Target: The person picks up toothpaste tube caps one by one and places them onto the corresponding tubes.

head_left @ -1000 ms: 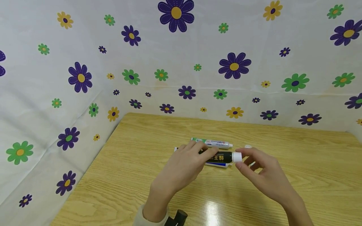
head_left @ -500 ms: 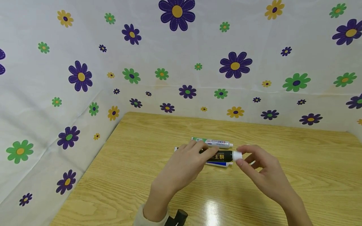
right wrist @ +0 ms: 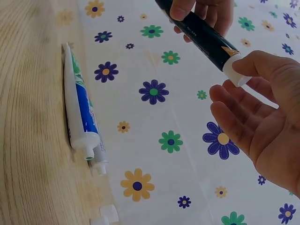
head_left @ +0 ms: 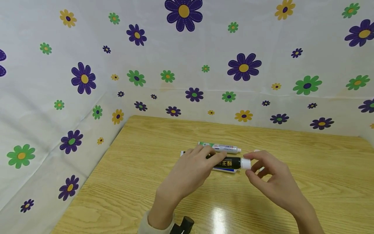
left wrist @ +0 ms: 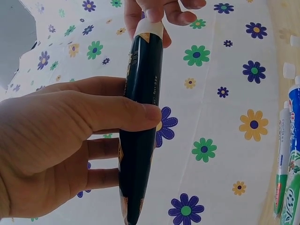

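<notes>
Head view: I see the right hand (head_left: pixel 273 178) has shifted its fingers slightly, pinching the white cap (head_left: pixel 246 163) at the black tube (head_left: pixel 230 162)'s three-o'clock end; the left hand (head_left: pixel 187 174) grips the tube above the tabletop (head_left: pixel 117 188). Cap still on, so I judge it's mid-twist.

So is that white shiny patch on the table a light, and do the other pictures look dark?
Head view: the white patch on the table looks like glare, probably a reflected light; left wrist view: the left hand and black tube look dim; right wrist view: the right hand looks shaded, but the white cap stands out brighter.
</notes>
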`<state>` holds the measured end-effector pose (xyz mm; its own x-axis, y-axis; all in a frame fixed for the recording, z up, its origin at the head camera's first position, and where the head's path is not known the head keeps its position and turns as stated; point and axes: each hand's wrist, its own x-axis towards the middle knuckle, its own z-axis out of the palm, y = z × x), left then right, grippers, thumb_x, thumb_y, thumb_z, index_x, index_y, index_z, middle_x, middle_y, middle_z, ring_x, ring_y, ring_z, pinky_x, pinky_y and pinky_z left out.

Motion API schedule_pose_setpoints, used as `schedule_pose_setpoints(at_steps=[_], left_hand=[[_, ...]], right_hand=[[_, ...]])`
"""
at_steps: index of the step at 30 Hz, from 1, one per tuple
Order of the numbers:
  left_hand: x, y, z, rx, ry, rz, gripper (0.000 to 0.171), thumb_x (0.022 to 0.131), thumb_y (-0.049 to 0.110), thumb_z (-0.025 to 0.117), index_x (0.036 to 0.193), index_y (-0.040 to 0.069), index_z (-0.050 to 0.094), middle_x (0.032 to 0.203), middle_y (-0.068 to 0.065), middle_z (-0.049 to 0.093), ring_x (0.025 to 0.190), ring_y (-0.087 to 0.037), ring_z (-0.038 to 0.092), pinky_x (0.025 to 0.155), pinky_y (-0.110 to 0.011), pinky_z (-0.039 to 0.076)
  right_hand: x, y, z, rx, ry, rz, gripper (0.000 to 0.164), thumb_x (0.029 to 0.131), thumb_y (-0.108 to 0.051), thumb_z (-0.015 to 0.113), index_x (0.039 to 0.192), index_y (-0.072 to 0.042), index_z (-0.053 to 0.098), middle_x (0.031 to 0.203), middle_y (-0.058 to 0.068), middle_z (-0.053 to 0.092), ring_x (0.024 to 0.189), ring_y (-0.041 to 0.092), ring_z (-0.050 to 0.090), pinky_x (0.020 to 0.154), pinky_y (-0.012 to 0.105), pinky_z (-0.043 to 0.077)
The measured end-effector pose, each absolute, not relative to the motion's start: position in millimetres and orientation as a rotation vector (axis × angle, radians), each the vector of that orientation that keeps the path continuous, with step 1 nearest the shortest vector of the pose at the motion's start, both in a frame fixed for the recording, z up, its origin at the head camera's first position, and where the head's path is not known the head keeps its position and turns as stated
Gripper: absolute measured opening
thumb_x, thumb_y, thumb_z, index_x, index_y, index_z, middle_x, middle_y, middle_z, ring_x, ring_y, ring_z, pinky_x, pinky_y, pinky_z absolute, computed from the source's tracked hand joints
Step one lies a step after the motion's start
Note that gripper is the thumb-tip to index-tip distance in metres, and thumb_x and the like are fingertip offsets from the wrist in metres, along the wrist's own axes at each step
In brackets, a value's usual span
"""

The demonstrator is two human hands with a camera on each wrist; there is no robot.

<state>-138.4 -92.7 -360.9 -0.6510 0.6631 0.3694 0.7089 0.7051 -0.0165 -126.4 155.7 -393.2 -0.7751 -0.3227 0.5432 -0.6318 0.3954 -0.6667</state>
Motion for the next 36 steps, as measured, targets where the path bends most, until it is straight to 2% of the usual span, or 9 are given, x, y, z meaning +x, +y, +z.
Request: schedule_pose_setpoints(at_steps=[7, 18, 26, 31, 36], left_hand=[[-137.2, -93.0, -359.3, -1.060, -2.578, -0.178, 0.048, 0.089, 0.008, 0.073, 0.133, 0.023, 0.061, 0.112, -0.002, 0.065, 0.102, -0.021, 0.064, 0.079, -0.035, 0.058], [-136.1, -92.7, -358.5, -1.049, -2.589, -0.176, 0.052, 0.088, 0.009, 0.075, 0.134, 0.024, 0.059, 0.114, -0.002, 0.065, 0.100, -0.020, 0.064, 0.078, -0.034, 0.058], [-136.3, -93.7, -359.0, -1.023, -2.586, -0.167, 0.050, 0.091, 0.009, 0.072, 0.135, 0.025, 0.058, 0.114, -0.001, 0.065, 0.100, -0.021, 0.064, 0.078, -0.034, 0.058], [-136.1, -94.0, -358.6, -1.018, -2.585, -0.162, 0.050, 0.090, 0.009, 0.073, 0.135, 0.025, 0.058, 0.114, -0.001, 0.065, 0.100, -0.021, 0.063, 0.077, -0.034, 0.057], [-135.7, -94.0, -358.0, -1.025, -2.597, -0.156, 0.050, 0.090, 0.009, 0.073, 0.135, 0.026, 0.059, 0.114, -0.001, 0.065, 0.100, -0.020, 0.063, 0.078, -0.034, 0.057]], right_hand=[[-125.8, 155.2, -393.1, 0.804, -2.338, 1.321, 0.049, 0.079, 0.014, 0.074, 0.121, -0.008, 0.064, 0.103, 0.003, 0.066, 0.072, 0.006, 0.063, 0.058, 0.022, 0.054], [-125.2, 153.7, -393.1, 0.728, -2.374, 1.302, 0.040, 0.085, 0.007, 0.072, 0.121, -0.010, 0.065, 0.099, -0.001, 0.068, 0.073, 0.005, 0.063, 0.059, 0.024, 0.054], [-127.2, 150.2, -397.8, 0.727, -2.298, 1.288, 0.048, 0.084, 0.009, 0.071, 0.126, -0.011, 0.061, 0.114, 0.004, 0.066, 0.075, 0.006, 0.063, 0.061, 0.019, 0.053], [-128.4, 148.4, -400.6, 0.753, -2.254, 1.303, 0.045, 0.082, 0.012, 0.072, 0.121, -0.010, 0.064, 0.105, 0.002, 0.066, 0.072, 0.005, 0.063, 0.059, 0.017, 0.052], [-126.1, 148.9, -397.4, 0.721, -2.308, 1.282, 0.040, 0.084, 0.008, 0.073, 0.118, -0.012, 0.067, 0.101, -0.002, 0.067, 0.071, 0.004, 0.062, 0.059, 0.019, 0.053]])
